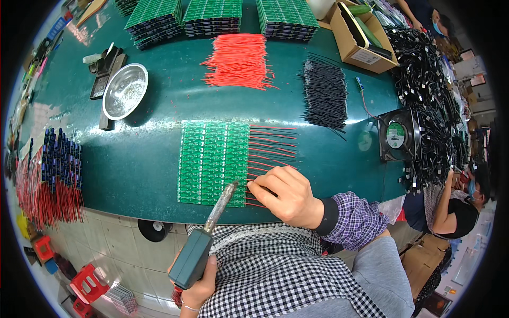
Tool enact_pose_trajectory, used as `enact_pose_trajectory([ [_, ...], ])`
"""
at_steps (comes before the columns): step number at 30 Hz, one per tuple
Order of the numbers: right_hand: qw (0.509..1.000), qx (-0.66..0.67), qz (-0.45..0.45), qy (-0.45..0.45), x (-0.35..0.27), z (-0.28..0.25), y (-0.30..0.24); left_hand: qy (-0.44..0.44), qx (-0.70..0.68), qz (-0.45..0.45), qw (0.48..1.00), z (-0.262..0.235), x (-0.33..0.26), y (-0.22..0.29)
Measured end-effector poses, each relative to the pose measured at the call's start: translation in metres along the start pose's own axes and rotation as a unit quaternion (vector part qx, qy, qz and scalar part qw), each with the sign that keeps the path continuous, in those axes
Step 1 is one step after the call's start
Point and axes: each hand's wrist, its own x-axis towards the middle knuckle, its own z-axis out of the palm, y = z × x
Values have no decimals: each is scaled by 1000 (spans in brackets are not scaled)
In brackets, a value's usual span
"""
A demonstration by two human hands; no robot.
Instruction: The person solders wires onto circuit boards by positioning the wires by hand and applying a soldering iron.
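Observation:
My left hand point(200, 286) is closed around the dark green handle of a soldering iron point(218, 209). The iron's tip meets the right part of a green circuit board panel point(212, 159) lying flat at the table's near side. Close to that tip, my right hand point(286, 195) has thumb and forefinger pinched on a thin wire at the panel's right edge; the fingers partly cover the wire. Red and black wires point(273, 143) stick out to the right in a row along that same edge, above my right hand.
Red wires point(238, 61) and black wires point(324, 93) lie in piles beyond the panel. Stacked boards point(212, 16) line the far side. A metal bowl point(125, 91) stands left, wired boards point(61, 164) farther left. A fan point(397, 135), cables point(424, 79) and a carton point(366, 55) occupy the right. A co-worker point(456, 212) sits right.

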Motion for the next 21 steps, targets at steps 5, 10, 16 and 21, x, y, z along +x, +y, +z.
enact_pose_trajectory([
  [5,1000,8,-1,-2,2,0,0,37,-107,-50,992,-9,8,11],
  [10,1000,8,8,-17,2,-3,0,268,-127,65,953,-23,52,8],
  [16,1000,4,9,-6,4,-3,-3,327,-61,125,935,-50,153,24],
  [21,999,20,1,26,3,-2,-3,298,-71,55,950,-36,176,-8],
])
